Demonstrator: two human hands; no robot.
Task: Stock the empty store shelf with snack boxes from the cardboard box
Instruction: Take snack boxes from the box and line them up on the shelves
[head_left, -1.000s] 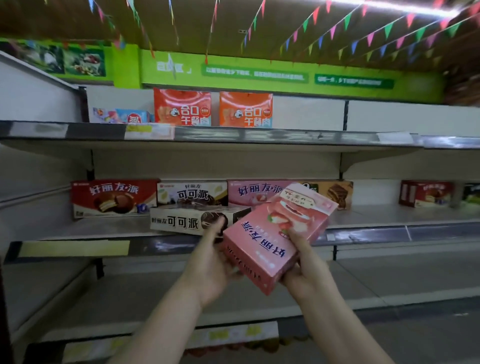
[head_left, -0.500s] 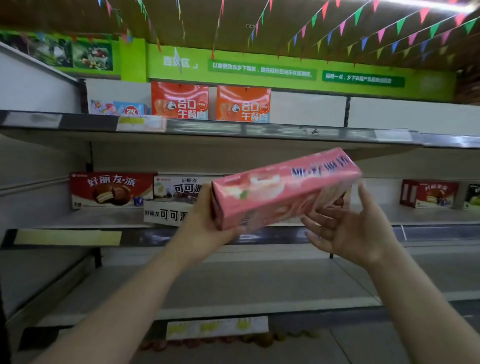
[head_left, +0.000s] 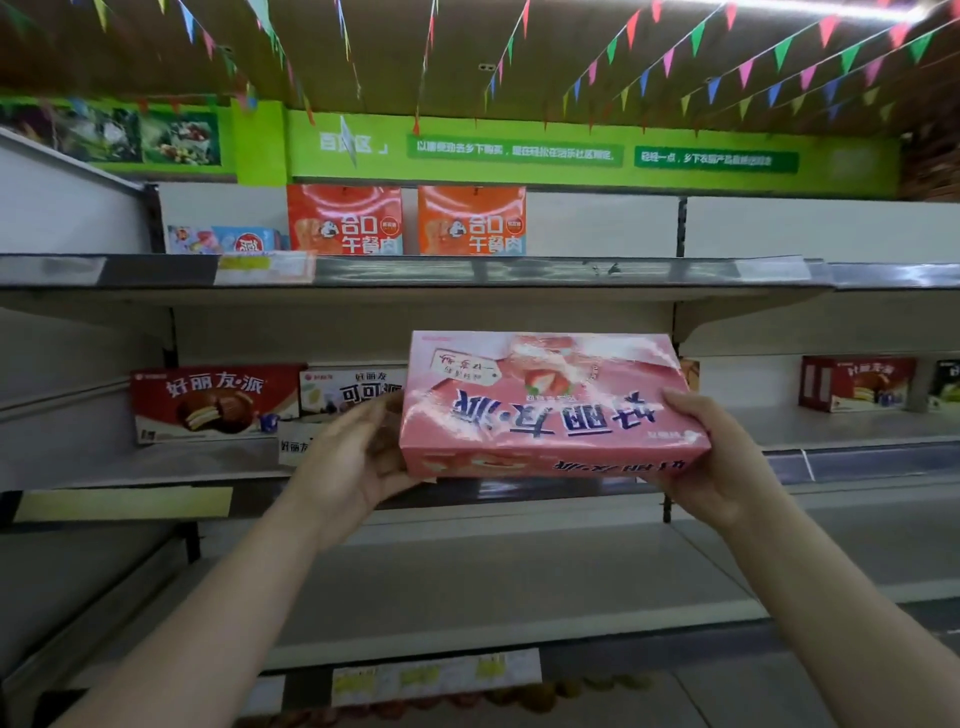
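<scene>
I hold a pink snack box (head_left: 545, 405) with a strawberry picture in front of the middle shelf (head_left: 156, 467), its print upside down. My left hand (head_left: 358, 457) grips its left end and my right hand (head_left: 711, 462) grips its right end. On the shelf behind stand a red pie box (head_left: 208, 402) and a white cocoa pie box (head_left: 343, 389). Another white box (head_left: 295, 447) lies in front of that one, mostly hidden by my left hand. The cardboard box is not in view.
Two orange boxes (head_left: 345, 221) (head_left: 471, 222) and a blue pack (head_left: 228, 240) sit on the top shelf (head_left: 519, 273). A red box (head_left: 857, 383) stands far right on the middle shelf. The lower shelf (head_left: 493, 582) lies below my arms.
The pink box has turned from tilted on edge to face-on and upside down. My right hand, open beside it half a second ago, now grips its right end.
</scene>
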